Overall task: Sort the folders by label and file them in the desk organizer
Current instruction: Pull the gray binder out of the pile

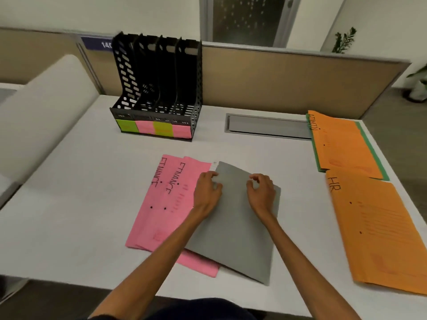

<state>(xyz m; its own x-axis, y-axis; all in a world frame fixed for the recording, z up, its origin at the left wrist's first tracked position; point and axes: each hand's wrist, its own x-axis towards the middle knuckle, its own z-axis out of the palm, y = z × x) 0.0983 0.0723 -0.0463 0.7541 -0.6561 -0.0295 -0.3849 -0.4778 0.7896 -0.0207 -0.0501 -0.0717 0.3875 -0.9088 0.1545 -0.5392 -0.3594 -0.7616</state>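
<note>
The grey folder (233,227) lay on the counter (80,204), partly over the pink folders (152,218), long axis near-to-far, with bare room beyond. The left hand (206,192) pinched its far edge. The right hand (262,191) rested on it, fingers curled, grip unclear.

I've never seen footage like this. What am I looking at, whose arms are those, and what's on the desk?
No machine here: a person wears a camera on the head, so the one picture looks down at their own arms. The left hand pinches the edge of a plain grey card folder; the right hand rests on it. Beneath lie pink paper folders marked FINANCE; orange paper folders lie right; a black perforated plastic desk organizer stands behind on the white table.
</note>
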